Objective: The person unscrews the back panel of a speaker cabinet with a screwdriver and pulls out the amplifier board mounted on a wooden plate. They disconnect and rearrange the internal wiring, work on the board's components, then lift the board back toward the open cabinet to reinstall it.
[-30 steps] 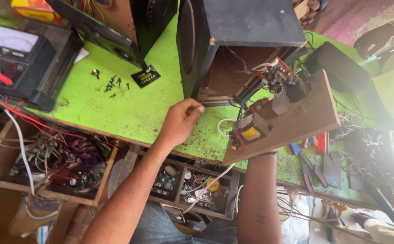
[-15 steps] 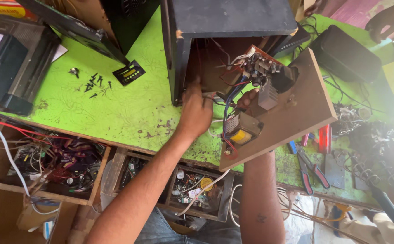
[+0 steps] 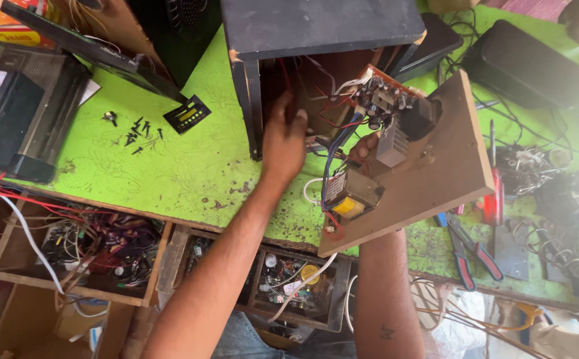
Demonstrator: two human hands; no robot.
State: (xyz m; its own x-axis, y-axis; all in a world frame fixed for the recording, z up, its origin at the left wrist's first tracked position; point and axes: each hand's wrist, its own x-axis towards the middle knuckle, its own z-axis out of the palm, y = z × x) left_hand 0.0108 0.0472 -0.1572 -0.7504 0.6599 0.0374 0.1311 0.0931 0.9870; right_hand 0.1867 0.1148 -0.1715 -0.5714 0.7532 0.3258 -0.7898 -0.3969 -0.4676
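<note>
Left hand [image 3: 284, 143] reaches, fingers hidden, into the opened speaker cabinet [image 3: 316, 60]; right hand [image 3: 364, 147] grips its removed, still-wired amplifier panel [image 3: 429, 166] at the workbench's [image 3: 170, 179] near edge.

A dark, box-shaped speaker cabinet [image 3: 316, 33] stands on the green desk [image 3: 190, 166] with its open back facing the viewer, loose red, white and blue wires trailing out. Just beside it to the right, a brown wooden back panel [image 3: 435, 179] is tilted up off the desk, carrying a circuit board [image 3: 382, 96], a finned heat sink [image 3: 392, 143] and a transformer [image 3: 350, 194]
</note>
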